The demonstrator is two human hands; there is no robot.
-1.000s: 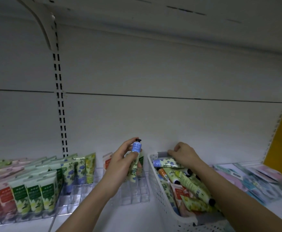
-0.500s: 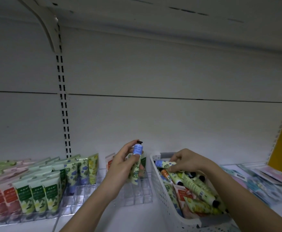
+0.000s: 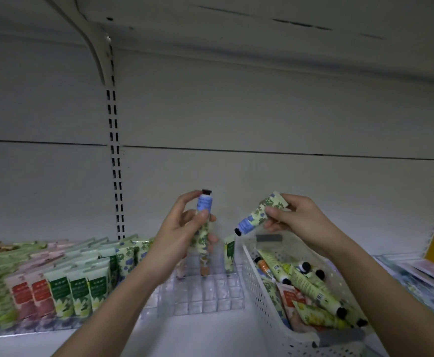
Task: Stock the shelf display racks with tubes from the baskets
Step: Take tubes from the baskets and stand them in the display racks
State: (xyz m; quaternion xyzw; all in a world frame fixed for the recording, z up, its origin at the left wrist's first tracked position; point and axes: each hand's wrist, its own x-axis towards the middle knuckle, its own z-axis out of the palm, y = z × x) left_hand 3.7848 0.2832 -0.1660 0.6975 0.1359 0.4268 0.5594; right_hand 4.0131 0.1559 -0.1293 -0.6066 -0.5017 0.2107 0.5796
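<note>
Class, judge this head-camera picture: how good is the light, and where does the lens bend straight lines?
Head view: dim, flat light with no glare; the shelf bracket curves near the frame's edge; the tubes in both hands stay sharp, the flat packs at far right look soft.

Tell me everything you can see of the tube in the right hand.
The tube is a small soft-looking one, pale cream with green leaves and blue flowers, a blue band near its neck and a black cap. It is tilted, cap down and to the left, flat crimped end up. The right hand pinches its upper half between thumb and fingers. It hangs in the air above the far end of the white basket, touching nothing else.
</note>
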